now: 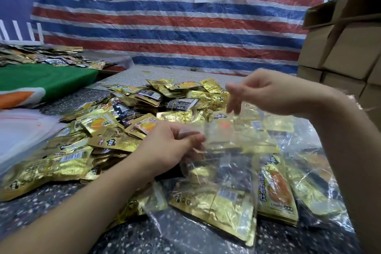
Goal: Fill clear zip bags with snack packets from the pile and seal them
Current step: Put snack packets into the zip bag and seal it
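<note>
The left hand (171,146) pinches one edge of a clear zip bag (218,136), thumb and fingers curled onto the plastic, while the right hand (266,93) is raised a little farther and to the right, its thumb and forefinger nipping the opposite edge of the same bag and the other fingers hanging down. The bag stretches between the two hands, slanting up toward the right one, and gold packets show through it from behind; whether anything sits inside it I cannot tell. Just beneath the hands, on the near side, lies a filled bag (222,198) stuffed with gold packets, and more filled bags (309,181) spread out to its right, under the right forearm. Left of and beyond the left hand sprawls the pile of snack packets (123,121), gold foil with some dark ones mixed in, spilling over the dark speckled table (41,212). At the far left edge sits a stack of empty clear bags (22,132). Beyond that, a green cloth (41,80) carries another heap of packets. Cardboard boxes (340,47) stand stacked at the far right, and a red, white and blue striped tarp (185,33) with paper signs hangs behind everything.
</note>
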